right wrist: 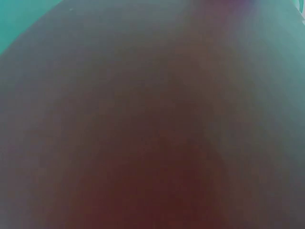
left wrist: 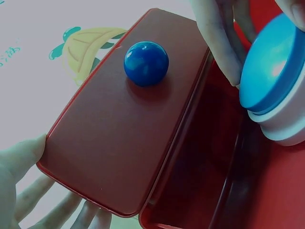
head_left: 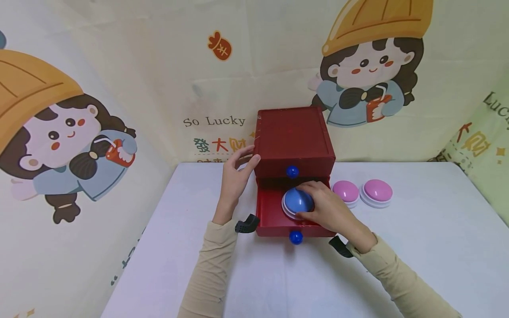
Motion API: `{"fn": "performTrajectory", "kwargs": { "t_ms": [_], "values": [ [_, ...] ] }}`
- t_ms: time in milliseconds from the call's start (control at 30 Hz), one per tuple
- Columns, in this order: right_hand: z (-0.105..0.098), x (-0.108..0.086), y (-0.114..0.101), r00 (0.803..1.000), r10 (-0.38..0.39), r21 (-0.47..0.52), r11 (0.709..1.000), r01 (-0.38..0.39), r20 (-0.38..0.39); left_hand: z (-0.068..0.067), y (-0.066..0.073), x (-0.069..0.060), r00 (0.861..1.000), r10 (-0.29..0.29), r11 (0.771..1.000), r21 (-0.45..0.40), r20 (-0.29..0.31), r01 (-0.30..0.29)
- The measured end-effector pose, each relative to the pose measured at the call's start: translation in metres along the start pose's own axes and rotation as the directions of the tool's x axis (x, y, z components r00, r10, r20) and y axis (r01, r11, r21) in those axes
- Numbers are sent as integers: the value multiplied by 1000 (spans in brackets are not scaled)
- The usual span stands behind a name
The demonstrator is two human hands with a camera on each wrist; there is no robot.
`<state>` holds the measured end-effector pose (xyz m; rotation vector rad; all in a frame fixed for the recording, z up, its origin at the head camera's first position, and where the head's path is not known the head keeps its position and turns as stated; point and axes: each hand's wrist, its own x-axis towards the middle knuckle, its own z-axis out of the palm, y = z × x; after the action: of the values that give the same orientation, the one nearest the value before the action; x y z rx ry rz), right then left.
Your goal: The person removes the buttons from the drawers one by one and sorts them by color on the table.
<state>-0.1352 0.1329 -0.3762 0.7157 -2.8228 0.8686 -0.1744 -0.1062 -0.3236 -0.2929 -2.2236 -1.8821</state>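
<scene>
1. Head view: a printed backdrop [head_left: 270, 66] rises beyond the left hand [head_left: 236, 179] and the right hand [head_left: 330, 205]
2. White table [head_left: 286, 282] spreads below both hands and out to either side of them
3. Red drawer box [head_left: 293, 134] stands upright, just right of the left hand and beyond the right hand
4. Lower drawer [head_left: 270, 216] is pulled out toward the person, between the two hands
5. At the box's left side the left hand rests with fingers extended; in the left wrist view its thumb meets the front edge
6. Over the drawer, the right hand pinches a blue dome [head_left: 298, 202] between thumb and fingers; the right wrist view is too blurred to add anything
7. This white-based dome sits left of the right palm, within the drawer; whether it touches the floor, I cannot tell
8. Beyond and right of the right hand are a nearer pink dome [head_left: 346, 191] and a farther pink dome [head_left: 377, 191], side by side
9. Smallest are an upper blue knob [head_left: 292, 171], beyond the right fingertips, and a lower blue knob [head_left: 296, 237], on the person's side of the right thumb
</scene>
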Motion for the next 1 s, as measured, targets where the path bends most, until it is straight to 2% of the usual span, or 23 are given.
{"fn": "performTrajectory", "kwargs": {
  "t_ms": [567,1000],
  "values": [
    [0,-1,1,998,-26,35,999,28,-59,0,-3,2,1000,2,1000,-13,1,-2],
    [-6,-5,-2,999,1,80,997,3,-53,0,-4,1,1000,3,1000,-18,9,-3]
  ]
}}
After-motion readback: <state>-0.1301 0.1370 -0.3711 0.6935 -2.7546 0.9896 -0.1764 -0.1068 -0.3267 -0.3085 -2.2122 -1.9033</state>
